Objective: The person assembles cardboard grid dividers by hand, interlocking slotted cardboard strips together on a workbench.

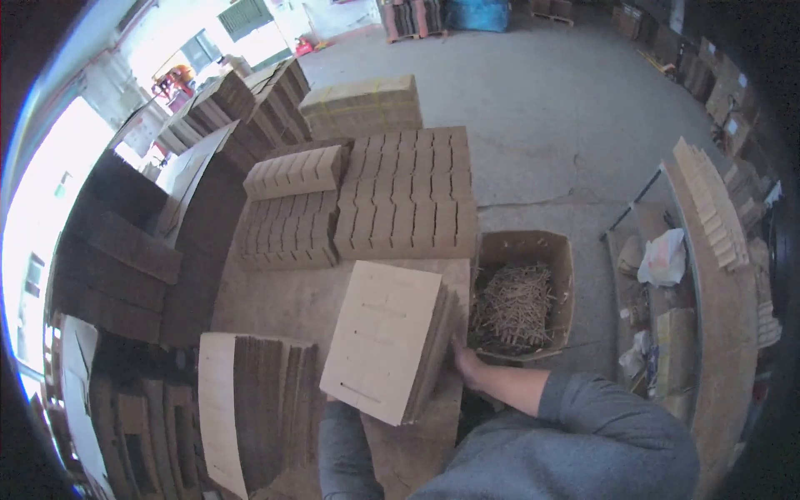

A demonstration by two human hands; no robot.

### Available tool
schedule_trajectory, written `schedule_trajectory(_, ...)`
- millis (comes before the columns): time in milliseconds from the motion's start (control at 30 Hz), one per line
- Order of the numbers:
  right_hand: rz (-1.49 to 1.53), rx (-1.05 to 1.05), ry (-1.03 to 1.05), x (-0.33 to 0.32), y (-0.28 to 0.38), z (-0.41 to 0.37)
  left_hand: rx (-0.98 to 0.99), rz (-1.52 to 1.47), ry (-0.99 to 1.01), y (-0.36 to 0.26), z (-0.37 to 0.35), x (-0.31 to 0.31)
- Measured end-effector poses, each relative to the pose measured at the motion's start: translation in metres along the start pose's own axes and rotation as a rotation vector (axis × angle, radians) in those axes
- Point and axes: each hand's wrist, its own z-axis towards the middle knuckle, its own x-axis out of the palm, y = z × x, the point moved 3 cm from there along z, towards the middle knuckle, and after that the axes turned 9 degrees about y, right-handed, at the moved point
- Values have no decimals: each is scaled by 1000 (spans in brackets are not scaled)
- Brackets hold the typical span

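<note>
Head view, one workplace, catalogued as seen. Item: a stack of cardboard sheets (383,337), pale top face pierced by three narrow slots, brown layered edges showing on its right side; it stood at an angle at the near middle of the tabletop (275,300). Hands, two, bare, below grey sleeves: the right hand (467,364) lay against the right side of the stack, its fingers partly hidden; the left hand (330,399) was mostly covered by the stack's near left corner. How far the fingers of either were closed could not be told. Item: a second stack (218,412), pale outer face, brown sheets behind it, standing on edge to the left of the left sleeve (346,450). Item: a block of notched cardboard (408,196), in close rows, at the far part of the tabletop. Item: a smaller notched block (287,237) just beside it on the left, with a lighter notched bundle (292,172) lying on top. Item: a large pale bundle (364,108) with yellow strapping, beyond the blocks. Item: an open carton (567,287) to the right of the tabletop, holding a heap of cardboard strips (515,304). Item: a shelf unit (721,350) farther right, bearing a white plastic bag (664,258) and a row of pale ridged pieces (708,204). Item: a blue bundle (477,15), on the far floor (533,117).
</note>
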Motion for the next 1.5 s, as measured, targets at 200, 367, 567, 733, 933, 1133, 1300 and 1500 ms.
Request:
schedule_trajectory(200,-46,-6,171,26,21,8,-138,358,-39,-9,32,5)
schedule_trajectory(367,-188,-86,161,48,32,48,-347,484,-57,-18,-67,-31)
schedule_trajectory(567,-220,-28,213,76,58,78,-5,-685,50,-42,-66,-75)
schedule_trajectory(733,-287,-110,356,73,80,84,-67,-1808,-159,-17,-51,-122)
schedule_trajectory(933,-735,-217,440,101,131,-3,-184,-2383,-4,-1,-52,-239)
schedule_trajectory(1133,-1009,-115,317,132,152,-38,-300,-2258,98,-13,-44,-276)
schedule_trajectory(1300,-927,-139,236,135,156,-37,-527,-2145,159,-12,-46,-294)
schedule_trajectory(1500,-642,-205,284,132,149,-20,-573,-2063,55,-2,-50,-283)
